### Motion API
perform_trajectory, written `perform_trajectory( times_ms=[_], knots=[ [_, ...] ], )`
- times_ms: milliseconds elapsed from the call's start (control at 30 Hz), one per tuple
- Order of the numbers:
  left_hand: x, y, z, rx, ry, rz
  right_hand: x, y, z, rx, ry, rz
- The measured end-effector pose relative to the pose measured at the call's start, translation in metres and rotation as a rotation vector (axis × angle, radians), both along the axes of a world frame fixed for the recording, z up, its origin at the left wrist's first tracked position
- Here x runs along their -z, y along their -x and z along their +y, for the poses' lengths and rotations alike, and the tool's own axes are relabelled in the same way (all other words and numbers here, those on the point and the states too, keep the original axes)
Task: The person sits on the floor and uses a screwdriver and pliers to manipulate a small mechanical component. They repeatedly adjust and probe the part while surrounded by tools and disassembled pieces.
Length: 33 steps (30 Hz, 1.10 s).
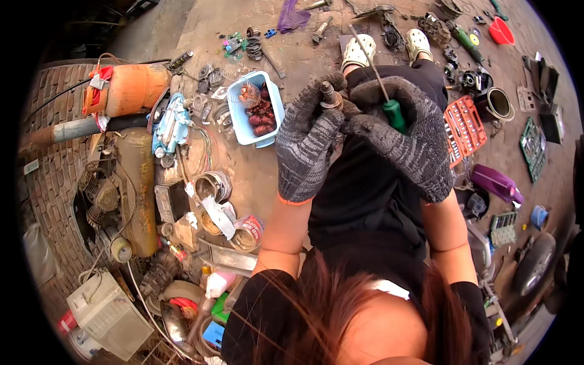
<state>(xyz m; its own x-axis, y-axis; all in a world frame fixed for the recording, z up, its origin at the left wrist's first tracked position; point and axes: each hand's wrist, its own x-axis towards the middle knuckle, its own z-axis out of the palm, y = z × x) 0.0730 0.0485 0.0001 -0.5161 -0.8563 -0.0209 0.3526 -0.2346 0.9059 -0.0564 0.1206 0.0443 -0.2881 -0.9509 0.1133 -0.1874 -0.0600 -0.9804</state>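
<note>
My left hand (309,143), in a dark grey knit glove, is closed around a small brown metal part with a stubby shaft (330,97). The shaft points up between thumb and fingers; the rest of the part is hidden by the gloves. In my right hand (410,137), gloved alike, is a screwdriver with a green handle (394,114), its long thin blade pointing up and away from me. The right fingertips reach the metal part, close beside the left fingers. Both hands are held above my lap.
Left of my hands stands a light blue basin (245,132) holding copper-coloured coils. An orange gas cylinder (139,88) lies farther left. On the right are an open red socket-set case (465,131), a purple jug (494,182) and a red bowl (500,31). Loose metal parts lie ahead.
</note>
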Motion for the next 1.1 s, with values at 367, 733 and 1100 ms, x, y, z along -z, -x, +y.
perform_trajectory(
  times_ms=[367,733,1100],
  knots=[
    [-0.013,-0.004,0.015,-0.045,0.386,-0.177,0.034,0.005,0.004,0.159,-0.035,-0.181],
    [-0.024,-0.003,0.009,-0.048,0.843,-0.415,0.023,0.011,0.019,0.149,0.037,-0.336],
    [-0.033,0.007,0.020,0.115,0.129,-0.162,0.007,-0.002,0.023,0.264,0.155,-0.393]
  ],
)
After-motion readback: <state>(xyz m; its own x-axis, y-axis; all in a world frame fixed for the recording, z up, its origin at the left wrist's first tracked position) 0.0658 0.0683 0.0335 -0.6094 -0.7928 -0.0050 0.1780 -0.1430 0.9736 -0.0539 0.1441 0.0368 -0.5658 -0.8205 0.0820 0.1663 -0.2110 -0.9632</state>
